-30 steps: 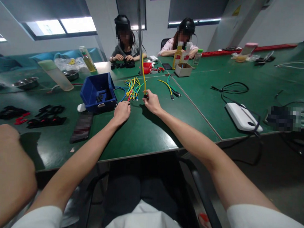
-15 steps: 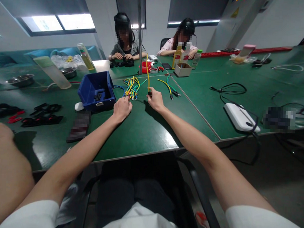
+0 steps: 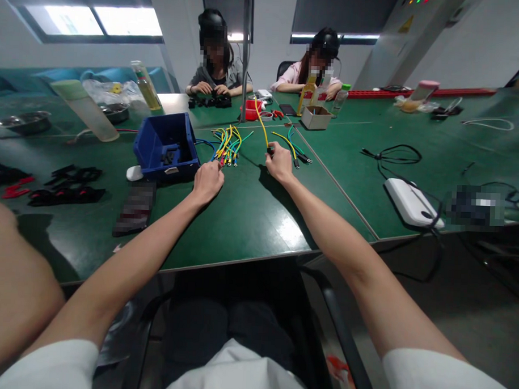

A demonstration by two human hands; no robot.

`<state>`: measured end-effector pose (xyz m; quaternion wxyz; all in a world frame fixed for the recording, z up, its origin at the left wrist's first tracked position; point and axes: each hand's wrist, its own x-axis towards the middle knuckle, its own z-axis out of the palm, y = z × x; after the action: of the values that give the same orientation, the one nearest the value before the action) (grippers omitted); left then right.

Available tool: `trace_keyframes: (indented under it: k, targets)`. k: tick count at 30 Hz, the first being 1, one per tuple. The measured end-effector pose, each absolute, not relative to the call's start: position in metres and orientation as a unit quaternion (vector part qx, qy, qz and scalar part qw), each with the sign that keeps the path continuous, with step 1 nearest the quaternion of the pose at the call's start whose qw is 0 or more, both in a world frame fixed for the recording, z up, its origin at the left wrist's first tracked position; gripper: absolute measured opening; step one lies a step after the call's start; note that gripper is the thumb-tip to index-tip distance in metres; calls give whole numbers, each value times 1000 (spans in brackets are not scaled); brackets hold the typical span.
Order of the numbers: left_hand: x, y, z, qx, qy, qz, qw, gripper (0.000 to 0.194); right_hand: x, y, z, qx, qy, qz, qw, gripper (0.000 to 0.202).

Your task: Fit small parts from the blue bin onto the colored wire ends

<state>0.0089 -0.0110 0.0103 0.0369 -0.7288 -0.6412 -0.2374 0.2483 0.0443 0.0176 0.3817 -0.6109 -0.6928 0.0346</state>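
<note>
Yellow wire [image 3: 262,125] sticking up from my right hand [image 3: 280,162], well in from the table's [image 3: 241,239] near edge.
Fingers pinched shut on its black end — probably so the long part clears the wire bundle [image 3: 228,141] to its left. Those ends mostly face me, likely for easy reach. My left hand [image 3: 209,181] is half curled beside them — can't tell if it's gripping anything. Both forearms stretch over the near edge, elbows wide.
</note>
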Motion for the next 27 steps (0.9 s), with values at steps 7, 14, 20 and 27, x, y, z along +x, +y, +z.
trace_keyframes:
  k: [7, 14, 20, 27]
  targets:
    - [7, -10, 7, -752, -619, -227, 17, 37, 260, 42, 27, -654, -670, -5, 351, 35]
    - [6, -13, 8, -739, -611, -284, 0, 31, 272, 44, 35, -682, -658, -38, 317, 34]
    - [10, -20, 14, -734, -625, -263, 32, 31, 277, 39, 39, -709, -646, -69, 274, 35]
    - [9, -25, 14, -739, -597, -311, 36, 27, 288, 40, 39, -736, -605, -115, 280, 36]
